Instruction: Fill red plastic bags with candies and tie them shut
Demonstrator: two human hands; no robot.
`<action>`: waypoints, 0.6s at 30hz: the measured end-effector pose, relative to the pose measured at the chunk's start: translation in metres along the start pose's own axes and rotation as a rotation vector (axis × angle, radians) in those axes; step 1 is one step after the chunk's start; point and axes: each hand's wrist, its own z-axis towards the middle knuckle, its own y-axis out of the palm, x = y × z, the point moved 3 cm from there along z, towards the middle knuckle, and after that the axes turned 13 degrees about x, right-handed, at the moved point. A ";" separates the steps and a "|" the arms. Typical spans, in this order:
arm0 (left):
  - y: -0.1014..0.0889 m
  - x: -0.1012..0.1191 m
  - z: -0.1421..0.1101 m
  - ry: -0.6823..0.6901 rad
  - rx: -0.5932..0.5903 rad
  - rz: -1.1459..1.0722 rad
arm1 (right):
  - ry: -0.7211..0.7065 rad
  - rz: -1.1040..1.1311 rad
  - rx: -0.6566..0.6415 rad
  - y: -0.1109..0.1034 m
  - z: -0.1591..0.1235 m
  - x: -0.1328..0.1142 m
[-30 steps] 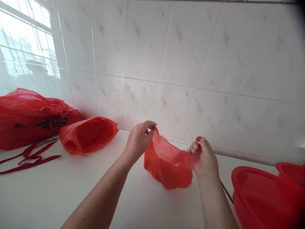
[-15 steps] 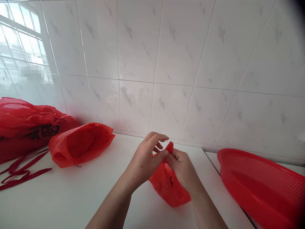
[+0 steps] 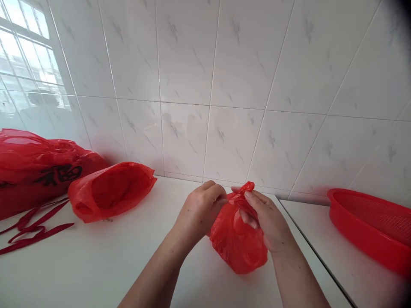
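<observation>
2 hands [image 3: 201, 205], 3 red bags [image 3: 240, 244]

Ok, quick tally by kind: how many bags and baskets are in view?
Red bags: 3 (printed bag, open-mouthed bag, gathered bag in the right hand)
Red baskets: 1 (basket, partly out of frame)
Total: 4

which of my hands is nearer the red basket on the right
Right. Your right hand grips a red bag, left of the red basket; your left hand is farther left of it.
</observation>
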 end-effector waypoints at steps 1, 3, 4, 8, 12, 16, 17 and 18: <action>-0.001 0.001 -0.001 0.001 0.000 -0.040 | 0.006 0.021 -0.004 -0.001 0.000 -0.001; 0.000 0.006 -0.003 0.028 -0.045 -0.131 | 0.018 0.049 -0.002 0.000 0.000 0.000; 0.001 0.009 -0.004 0.037 -0.079 -0.169 | 0.024 0.058 0.002 0.001 0.000 0.001; 0.009 0.018 -0.007 -0.009 -0.154 -0.245 | 0.021 0.081 0.050 0.006 0.001 0.006; 0.011 0.018 -0.006 -0.020 -0.177 -0.257 | 0.003 0.042 0.050 0.004 0.004 0.009; 0.012 0.010 -0.005 0.042 -0.202 -0.176 | -0.028 -0.012 0.019 -0.001 0.004 0.009; 0.012 0.007 -0.005 0.046 -0.180 -0.135 | -0.039 -0.021 -0.001 -0.003 0.004 0.009; 0.011 0.004 -0.004 0.040 -0.150 -0.093 | -0.045 -0.026 -0.031 -0.004 0.004 0.010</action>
